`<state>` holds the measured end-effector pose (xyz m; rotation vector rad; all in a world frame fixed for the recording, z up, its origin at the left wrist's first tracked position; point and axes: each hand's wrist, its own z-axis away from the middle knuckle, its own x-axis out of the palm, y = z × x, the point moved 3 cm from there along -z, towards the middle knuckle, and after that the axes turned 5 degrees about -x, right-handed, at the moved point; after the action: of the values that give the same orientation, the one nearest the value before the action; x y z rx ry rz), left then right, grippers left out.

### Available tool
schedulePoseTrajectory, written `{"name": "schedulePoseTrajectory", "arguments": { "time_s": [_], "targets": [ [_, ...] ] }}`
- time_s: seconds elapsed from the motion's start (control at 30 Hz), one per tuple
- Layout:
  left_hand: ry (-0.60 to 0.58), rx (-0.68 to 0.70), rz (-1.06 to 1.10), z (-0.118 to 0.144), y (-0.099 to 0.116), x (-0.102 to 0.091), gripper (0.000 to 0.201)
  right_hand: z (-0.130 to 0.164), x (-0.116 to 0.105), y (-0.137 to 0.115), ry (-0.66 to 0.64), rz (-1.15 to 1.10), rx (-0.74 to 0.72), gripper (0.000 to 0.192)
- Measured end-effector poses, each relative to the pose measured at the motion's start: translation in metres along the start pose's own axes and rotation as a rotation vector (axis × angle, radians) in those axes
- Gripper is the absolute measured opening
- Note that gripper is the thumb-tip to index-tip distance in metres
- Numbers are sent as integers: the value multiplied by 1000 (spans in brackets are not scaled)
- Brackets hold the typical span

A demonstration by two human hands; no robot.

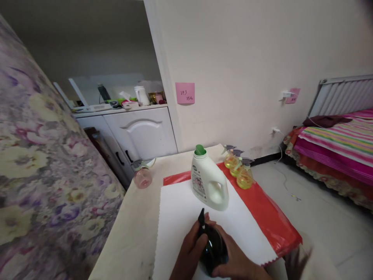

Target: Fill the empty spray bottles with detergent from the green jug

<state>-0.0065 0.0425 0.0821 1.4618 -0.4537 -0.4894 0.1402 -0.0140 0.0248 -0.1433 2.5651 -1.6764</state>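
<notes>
The person's left hand and right hand were both closed around a dark bottle, the left thumb lying over its near side while the right hand cupped the opposite flank, its thumb low down. Gripping from two sides probably steadied the round, glossy body, since its curve offered little edge to hold. The bottle's black nozzle rose clear of the thumbs; the base could not be made out, so whether it rested on the sheet was impossible to tell. Just beyond the hands stood a jug, upright, its loop handle turned to the right hand's side, which seemed to suit a grasp from there. Its pale plastic looked smooth and matte, swelling from a narrow neck to a broad foot, with a green spout at the mouth. The white sheet under it, scalloped along its edges, lay over a shiny, creased red mat, perhaps to guard the table. Three yellow sprayers stood in a row beyond the right hand, and a pink sprayer stood well apart, beyond and left of the left hand; such spacing appeared to leave the middle free for handling. All four had see-through, rounded bodies.
</notes>
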Motion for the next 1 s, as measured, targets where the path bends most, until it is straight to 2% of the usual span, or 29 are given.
{"name": "schedulePoseTrajectory", "arguments": {
  "time_s": [0.07, 0.13, 0.27, 0.33, 0.5, 0.57, 0.63, 0.8, 0.87, 1.0],
  "targets": [
    [-65, 24, 26, 0, 1, -1, 40, 2, 0, 3, -10, 4, -1, 104],
    [-68, 45, 61, -1, -1, 2, 35, 3, 0, 4, -11, 6, -6, 102],
    [110, 45, 114, -2, -5, 12, 25, 2, 1, 2, -6, 7, -3, 105],
    [150, 34, 115, 0, -3, 13, 26, 1, 1, 0, -9, 7, 3, 106],
    [-45, 44, 93, 3, 8, 7, 39, 3, 1, 5, -3, -20, 2, 104],
    [-64, 33, 131, 1, 5, 4, 38, 5, 0, 9, -3, -15, -1, 103],
    [-24, 30, 190, -2, -2, 5, 37, 6, 1, 12, -2, -17, -3, 103],
    [169, 37, 213, -5, -15, 9, 32, 4, 2, 3, -4, 22, -9, 101],
    [134, 50, 199, -4, -12, 7, 36, 2, 2, -1, -8, 15, -12, 101],
    [-45, 24, 182, 1, -1, 3, 39, 1, 2, -3, -10, 28, -13, 100]
  ]
}}
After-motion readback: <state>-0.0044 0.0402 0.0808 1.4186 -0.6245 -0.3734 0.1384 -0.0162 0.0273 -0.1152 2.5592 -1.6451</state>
